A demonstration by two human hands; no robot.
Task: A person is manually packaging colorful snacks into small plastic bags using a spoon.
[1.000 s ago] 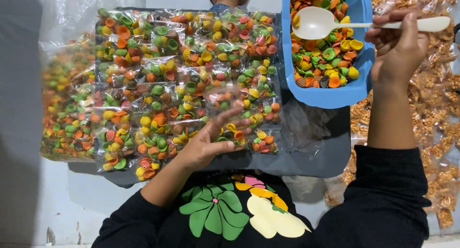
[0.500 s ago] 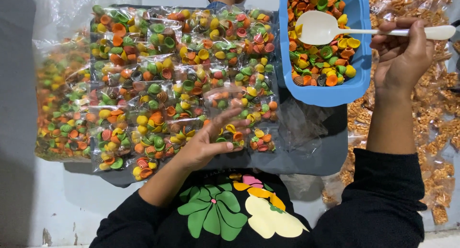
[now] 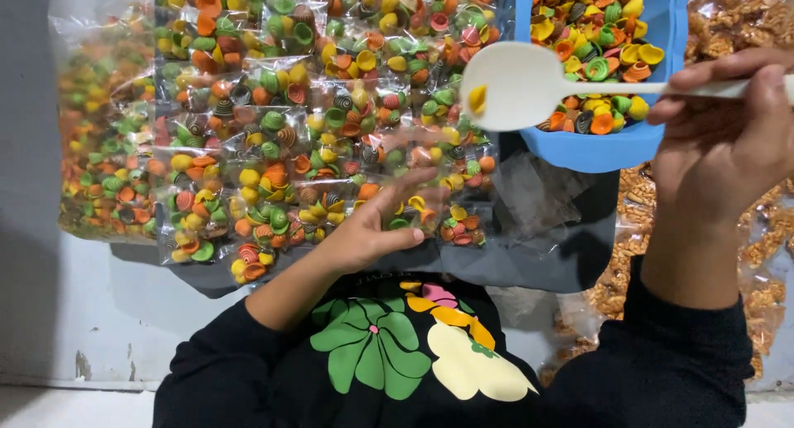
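Observation:
My right hand [image 3: 728, 147] grips the handle of a white plastic spoon [image 3: 517, 85], whose bowl hovers at the near left rim of a blue tub [image 3: 604, 151] filled with orange, yellow and green shell-shaped crackers. One yellow cracker lies in the spoon. My left hand [image 3: 376, 225] rests flat, fingers spread and blurred, on small clear bags of the same crackers [image 3: 331, 130] laid in rows on a dark tray [image 3: 538, 263].
A large clear bag of mixed crackers [image 3: 103, 138] lies at the left. Packs of brown fried snacks [image 3: 744, 14] sit to the right of and behind the tub. An empty clear bag [image 3: 533, 205] lies below the tub.
The spoon has come out of the tub and moved left toward the small bags. My left hand has shifted slightly over the bags. The view is closer.

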